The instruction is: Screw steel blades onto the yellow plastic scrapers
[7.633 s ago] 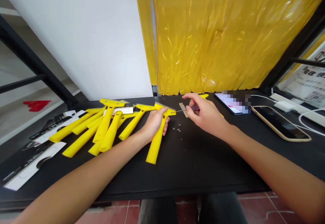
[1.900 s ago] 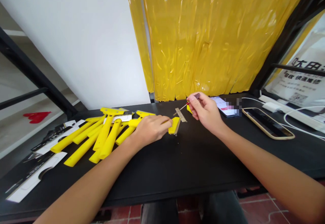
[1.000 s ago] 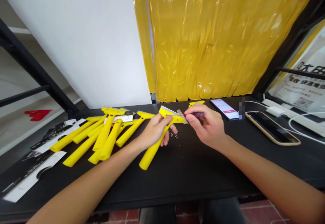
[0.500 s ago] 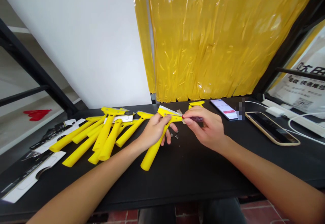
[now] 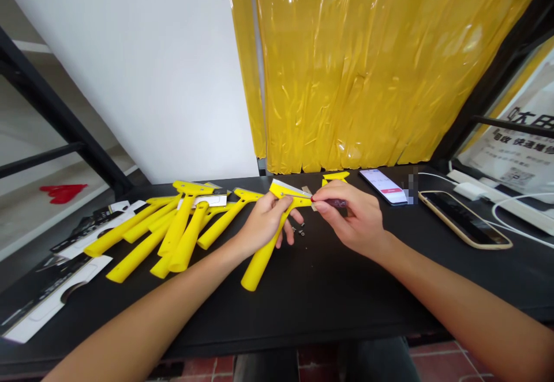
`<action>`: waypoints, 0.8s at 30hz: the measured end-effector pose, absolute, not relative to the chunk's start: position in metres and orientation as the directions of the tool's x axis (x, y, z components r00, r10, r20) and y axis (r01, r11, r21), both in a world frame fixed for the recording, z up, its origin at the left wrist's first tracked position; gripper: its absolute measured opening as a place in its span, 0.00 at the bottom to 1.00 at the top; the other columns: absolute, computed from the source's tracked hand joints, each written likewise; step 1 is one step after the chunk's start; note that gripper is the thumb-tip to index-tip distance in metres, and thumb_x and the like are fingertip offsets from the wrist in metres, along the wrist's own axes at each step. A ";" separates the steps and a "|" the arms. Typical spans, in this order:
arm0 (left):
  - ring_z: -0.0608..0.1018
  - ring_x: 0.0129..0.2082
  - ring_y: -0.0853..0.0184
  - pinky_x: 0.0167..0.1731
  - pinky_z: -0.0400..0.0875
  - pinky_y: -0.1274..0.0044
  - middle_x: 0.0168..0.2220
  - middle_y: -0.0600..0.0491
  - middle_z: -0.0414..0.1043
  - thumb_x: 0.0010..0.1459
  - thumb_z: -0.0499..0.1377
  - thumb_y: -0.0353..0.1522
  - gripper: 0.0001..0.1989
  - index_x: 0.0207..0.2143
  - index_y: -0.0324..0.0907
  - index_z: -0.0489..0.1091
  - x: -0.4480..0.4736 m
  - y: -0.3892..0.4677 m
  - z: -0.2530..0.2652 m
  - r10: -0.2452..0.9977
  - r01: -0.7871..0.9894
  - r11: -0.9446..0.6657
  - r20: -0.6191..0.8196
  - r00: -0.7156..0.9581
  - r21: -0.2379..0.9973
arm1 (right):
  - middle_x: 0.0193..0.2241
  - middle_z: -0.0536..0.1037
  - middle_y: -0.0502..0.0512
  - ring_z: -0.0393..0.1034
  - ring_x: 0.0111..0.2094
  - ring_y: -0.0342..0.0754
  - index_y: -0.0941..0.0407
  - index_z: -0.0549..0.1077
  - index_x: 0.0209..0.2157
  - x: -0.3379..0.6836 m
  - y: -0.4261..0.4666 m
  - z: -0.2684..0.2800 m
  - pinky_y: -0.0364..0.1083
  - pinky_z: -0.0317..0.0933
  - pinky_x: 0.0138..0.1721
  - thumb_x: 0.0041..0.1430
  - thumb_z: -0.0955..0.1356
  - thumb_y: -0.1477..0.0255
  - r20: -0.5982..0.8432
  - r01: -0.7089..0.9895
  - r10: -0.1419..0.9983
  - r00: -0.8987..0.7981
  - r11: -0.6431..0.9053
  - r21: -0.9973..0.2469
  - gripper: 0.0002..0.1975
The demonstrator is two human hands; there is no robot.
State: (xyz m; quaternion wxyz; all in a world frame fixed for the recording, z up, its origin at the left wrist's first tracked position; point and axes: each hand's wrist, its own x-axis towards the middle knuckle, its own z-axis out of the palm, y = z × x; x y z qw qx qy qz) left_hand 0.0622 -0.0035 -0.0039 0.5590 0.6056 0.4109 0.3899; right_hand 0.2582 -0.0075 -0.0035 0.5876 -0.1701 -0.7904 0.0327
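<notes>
My left hand [image 5: 269, 219] is closed around the neck of a yellow scraper [image 5: 259, 263], its handle slanting down toward me and a metal blade along its head. Between the fingers of my right hand [image 5: 355, 213] is a screwdriver [image 5: 335, 202] with a dark red handle. Its thin shaft lies across the scraper's head, the tip close to my left thumb. Several small screws or nuts [image 5: 302, 232] rest on the table just beyond my left fingertips. Behind my right hand, a yellow scraper part [image 5: 335, 178] shows only in part.
Several yellow scrapers [image 5: 186, 229] lie piled to the left, beside black-and-white cardboard sleeves [image 5: 60, 307]. On the right are a lit phone [image 5: 383, 187], a phone in a beige case [image 5: 463, 217] and a power strip [image 5: 502, 197] with white cables. A yellow plastic curtain [image 5: 367, 70] hangs behind the black table.
Almost nothing differs. Both hands keep the same hold on the scraper and the screwdriver, and the whole view has shifted very slightly.
</notes>
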 end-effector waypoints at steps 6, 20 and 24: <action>0.76 0.15 0.69 0.07 0.61 0.81 0.34 0.49 0.76 0.66 0.54 0.44 0.15 0.42 0.40 0.62 0.062 -0.004 -0.006 0.935 0.079 -0.064 0.032 0.354 0.995 | 0.35 0.80 0.54 0.74 0.34 0.48 0.52 0.73 0.43 0.259 -0.008 -0.003 0.49 0.68 0.35 0.65 0.68 0.75 0.899 0.298 0.342 -0.274 0.919 -0.259 0.06; 0.76 0.14 0.67 0.06 0.62 0.81 0.31 0.50 0.76 0.66 0.54 0.44 0.15 0.43 0.41 0.61 0.071 -0.008 -0.020 0.942 0.120 0.018 -0.057 0.330 0.993 | 0.30 0.78 0.53 0.72 0.28 0.45 0.54 0.69 0.39 0.265 -0.004 -0.002 0.45 0.61 0.30 0.71 0.62 0.67 0.827 0.579 0.513 -0.229 0.755 -0.307 0.08; 0.73 0.12 0.68 0.07 0.63 0.79 0.31 0.49 0.77 0.65 0.55 0.42 0.14 0.41 0.40 0.62 0.077 -0.011 -0.023 0.918 0.047 0.126 -0.134 0.372 0.991 | 0.31 0.77 0.52 0.71 0.28 0.45 0.54 0.67 0.41 0.268 -0.002 0.000 0.45 0.61 0.29 0.71 0.61 0.67 0.739 0.494 0.545 -0.396 0.805 -0.329 0.07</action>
